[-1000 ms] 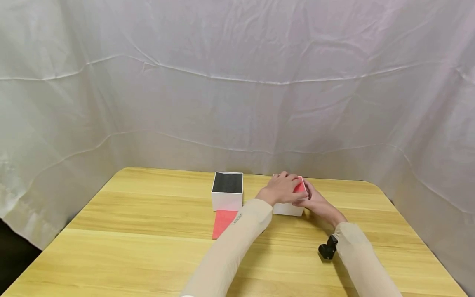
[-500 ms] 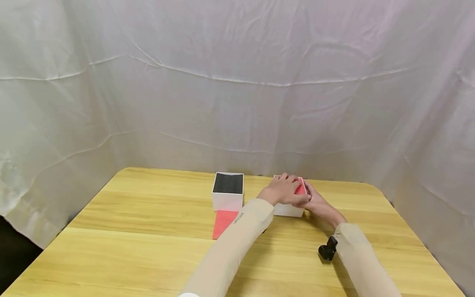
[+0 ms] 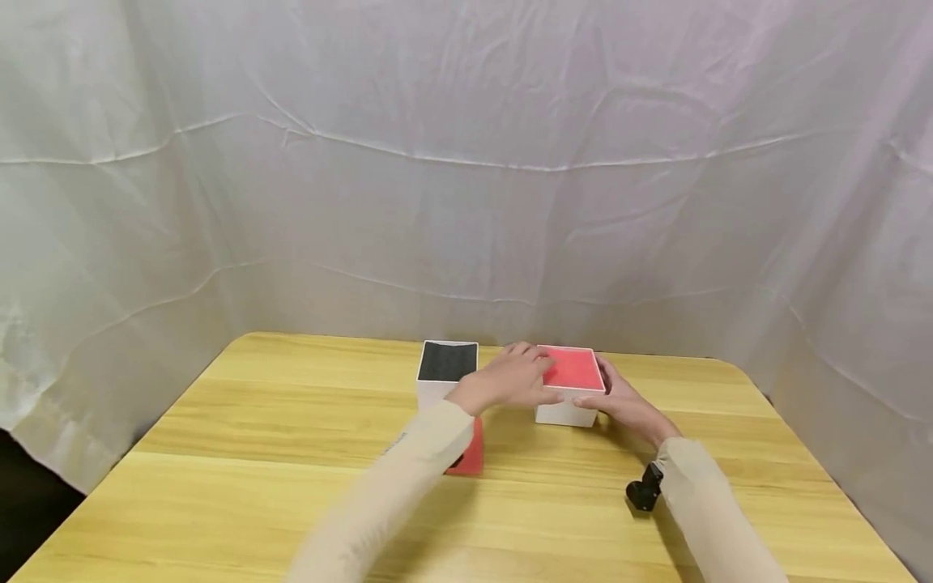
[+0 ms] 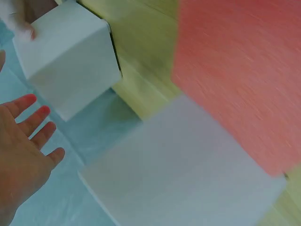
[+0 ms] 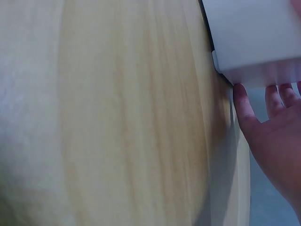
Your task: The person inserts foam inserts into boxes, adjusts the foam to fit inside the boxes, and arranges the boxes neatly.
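Note:
A white box with a red top (image 3: pixel 571 387) stands on the wooden table (image 3: pixel 255 486). My right hand (image 3: pixel 611 394) rests flat against its right wall, and the right wrist view shows straight fingers (image 5: pixel 275 101) touching the white box (image 5: pixel 254 42). My left hand (image 3: pixel 526 371) hovers at the box's left edge with fingers spread and holds nothing; the left wrist view shows the left hand (image 4: pixel 28 141) empty. Left of it stands a white box lined in black (image 3: pixel 446 366). A red sheet (image 3: pixel 470 458) lies flat before that box, partly hidden by my left forearm.
A white cloth backdrop (image 3: pixel 466 162) hangs close behind the table and round both sides. A small black camera mount (image 3: pixel 643 491) sits at my right wrist. Bare table surface stretches across the front and the left.
My left hand has slid left off the red top, uncovering it, and the forearm now crosses the red sheet. The right hand stays against the box's side.

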